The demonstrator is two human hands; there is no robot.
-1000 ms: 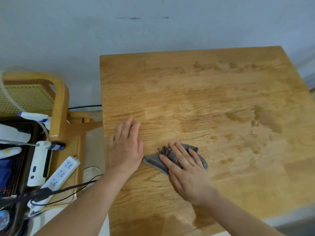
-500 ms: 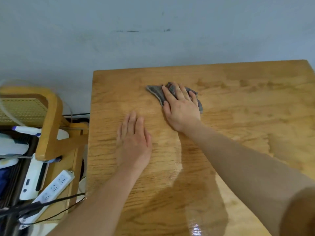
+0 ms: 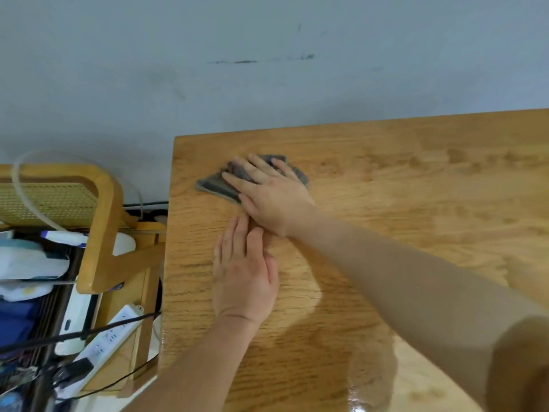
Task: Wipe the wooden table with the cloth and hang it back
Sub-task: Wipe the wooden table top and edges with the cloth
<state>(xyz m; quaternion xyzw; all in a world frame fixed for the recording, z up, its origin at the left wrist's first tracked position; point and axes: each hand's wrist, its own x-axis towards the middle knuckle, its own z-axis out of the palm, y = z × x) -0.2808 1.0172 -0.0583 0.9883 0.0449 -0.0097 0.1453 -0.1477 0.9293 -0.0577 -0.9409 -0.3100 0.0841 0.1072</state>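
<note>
A wet sheen (image 3: 367,382) glistened on the near part of the wooden table (image 3: 416,203) as a person wiped it down. The left hand (image 3: 243,272) lay flat on the wood, fingers straight and together, grasping nothing and apparently serving as a brace. Just beyond it, the right hand (image 3: 273,200) pressed the grey cloth (image 3: 215,185) down with outstretched, slightly spread fingers, pressing rather than clutching. The cloth sat bunched near the table's far-left corner, one flat corner poking out to the left. Doing this pass well probably meant even palm pressure and overlapping strokes rightward along the far edge, where darker blotches (image 3: 459,157) showed. It also meant keeping the cloth off the left edge, above a power strip (image 3: 107,340) (damp cloth and sockets mix badly). Behind the table rose a scuffed grey wall (image 3: 267,69); no hanging spot was in view.
</note>
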